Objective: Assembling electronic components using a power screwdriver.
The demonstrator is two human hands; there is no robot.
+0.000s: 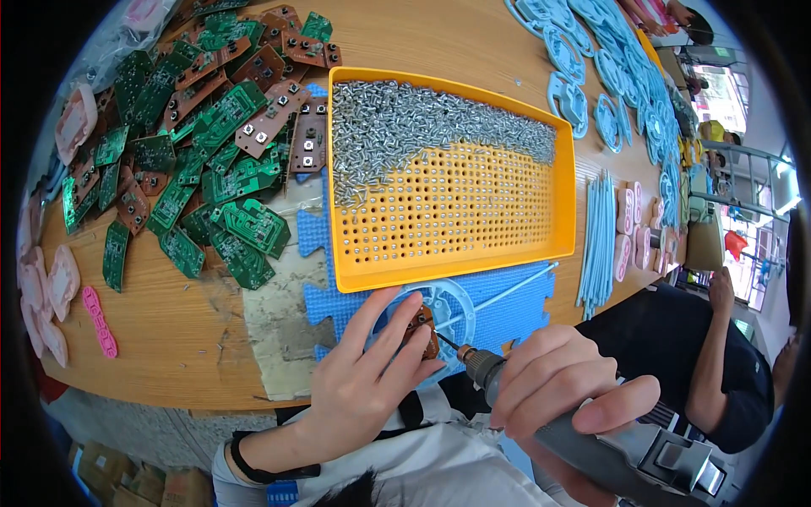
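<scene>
A light blue, ring-shaped plastic shell (pixel 463 306) lies on a blue foam mat, with a thin light blue rod (pixel 517 286) reaching from it to the upper right. Inside the shell sits a small brown circuit board (pixel 421 323). My left hand (pixel 367 363) bends over both, its fingertips holding the board and shell down; the fingers partly cover them. In my right hand (pixel 562 376) is a grey electric screwdriver (pixel 483 368), gripped around its body. Its thin bit points left at the edge of the board; exact contact is too small to tell.
A yellow perforated tray (pixel 452 279) of small silver screws stands just beyond the shell. Green and brown circuit boards (pixel 228 173) are heaped at left, near pink plastic parts (pixel 63 283). Blue rods (pixel 597 245) and more blue shells (pixel 564 55) lie at right. A person (pixel 718 363) sits beyond.
</scene>
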